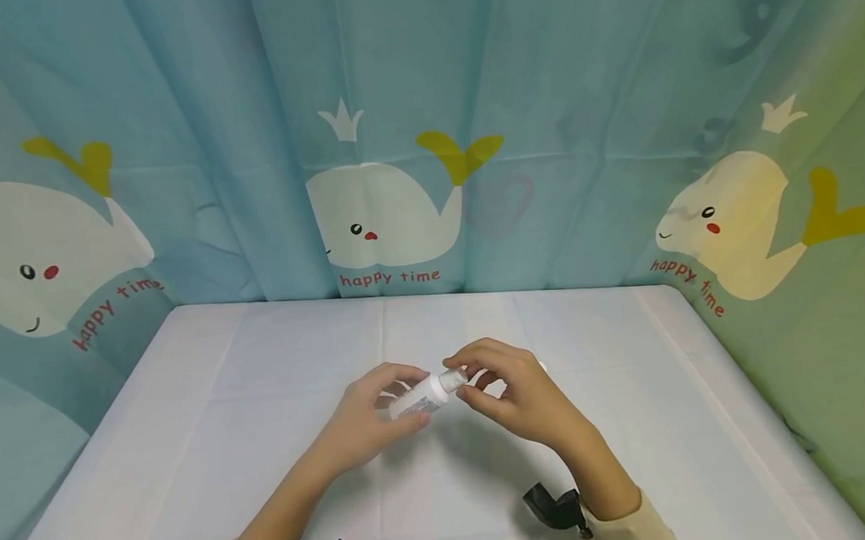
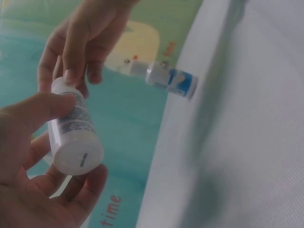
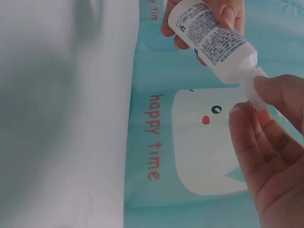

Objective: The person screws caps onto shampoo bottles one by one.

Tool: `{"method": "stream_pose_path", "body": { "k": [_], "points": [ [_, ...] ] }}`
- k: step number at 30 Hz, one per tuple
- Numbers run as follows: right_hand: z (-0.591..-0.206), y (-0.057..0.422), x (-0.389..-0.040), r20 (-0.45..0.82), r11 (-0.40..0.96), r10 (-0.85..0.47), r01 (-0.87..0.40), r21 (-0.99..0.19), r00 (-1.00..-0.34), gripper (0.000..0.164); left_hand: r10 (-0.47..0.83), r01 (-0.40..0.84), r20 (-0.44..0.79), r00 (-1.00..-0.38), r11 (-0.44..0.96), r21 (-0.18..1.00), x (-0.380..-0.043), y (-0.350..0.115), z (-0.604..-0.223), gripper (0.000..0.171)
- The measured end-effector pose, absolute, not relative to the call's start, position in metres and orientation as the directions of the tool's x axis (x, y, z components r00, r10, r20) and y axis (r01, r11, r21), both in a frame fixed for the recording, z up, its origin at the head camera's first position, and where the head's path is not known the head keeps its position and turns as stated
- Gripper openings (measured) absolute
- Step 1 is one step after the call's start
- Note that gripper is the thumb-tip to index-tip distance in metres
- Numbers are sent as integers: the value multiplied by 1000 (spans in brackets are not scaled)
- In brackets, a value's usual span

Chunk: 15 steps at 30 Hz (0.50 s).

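Note:
My left hand (image 1: 366, 412) holds a small white bottle (image 1: 417, 395) with dense printed text on its label (image 3: 216, 40). The bottle is tilted over the table, its cap end pointing up toward the right hand. In the left wrist view its round base (image 2: 80, 154) faces the camera, the thumb lying along its side. My right hand (image 1: 520, 392) pinches the translucent white cap (image 3: 252, 89) between thumb and fingers. A second white bottle (image 2: 171, 80) with a blue band stands upright on the table beyond the right hand, mostly hidden in the head view.
A white cloth covers the table (image 1: 261, 352). Behind and beside it hangs a blue-green curtain (image 1: 554, 68) printed with whales and "happy time". Black wrist mounts (image 1: 555, 508) sit on both forearms near the sleeves.

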State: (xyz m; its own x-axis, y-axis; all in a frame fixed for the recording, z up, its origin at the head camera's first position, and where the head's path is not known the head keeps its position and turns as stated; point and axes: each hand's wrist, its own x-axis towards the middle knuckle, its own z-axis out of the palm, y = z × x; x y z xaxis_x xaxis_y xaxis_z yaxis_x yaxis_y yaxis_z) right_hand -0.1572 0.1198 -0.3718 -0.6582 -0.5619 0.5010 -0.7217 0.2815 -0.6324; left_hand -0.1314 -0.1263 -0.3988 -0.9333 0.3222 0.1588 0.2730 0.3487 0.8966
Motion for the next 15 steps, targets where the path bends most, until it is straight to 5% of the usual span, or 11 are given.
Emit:
{"method": "stream_pose_path", "body": {
  "k": [15],
  "points": [
    [-373, 115, -157, 554, 241, -550, -754, -611, -625, 18, 329, 297, 178, -927, 358, 885, -130, -126, -398, 42]
  ]
}}
